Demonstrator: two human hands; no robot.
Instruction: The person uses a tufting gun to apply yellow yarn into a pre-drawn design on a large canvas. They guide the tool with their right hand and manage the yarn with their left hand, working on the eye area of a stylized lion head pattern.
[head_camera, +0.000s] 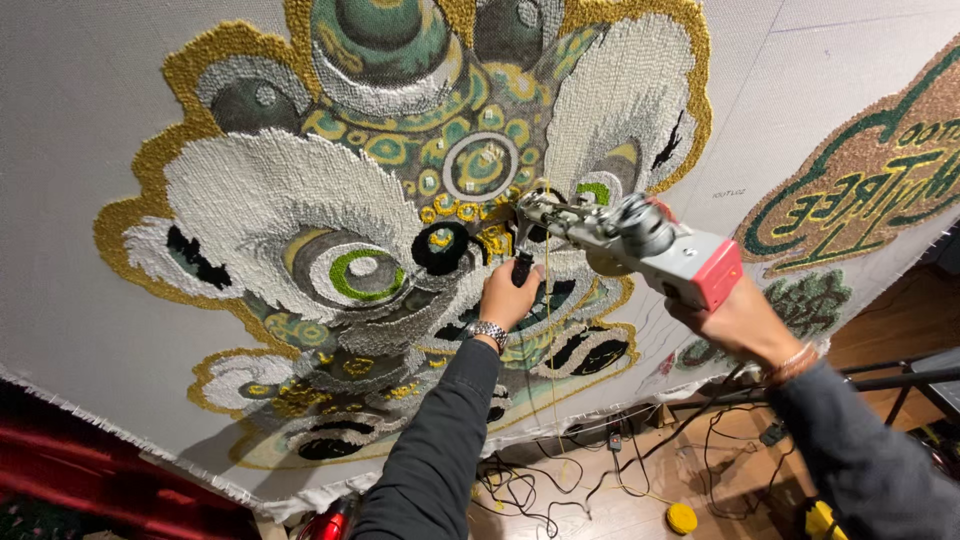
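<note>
Head view shows tufting in progress on a large grey backing cloth (90, 110), stretched upright and already filled with a lion-like face in white, gold, green and black pile. The tufting gun (625, 240) — grey metal body with a red rear end — is pressed nose-first against the cloth near the middle of the face, just beside a patch of yellow pile (494, 240).

The left hand (508, 292) is closed around the gun's black front handle, wrist wearing a metal watch (488, 332). The right hand (738, 322) sits under the red rear of the gun, cupping it; its fingers are largely hidden behind the body, so how tightly they close I cannot tell. A thin yellow yarn (548, 330) hangs down from the gun between the two forearms.

By the look of it, the step in hand is filling a small yellow detail. The next move calls for steady pressure into the cloth and a slow, guided stroke — both hands moving together so the needle stays inside the patch outline and off the black circle (440, 247) just to its left.

On the wooden floor (640, 500) below lie tangled black cables (520, 480).
</note>
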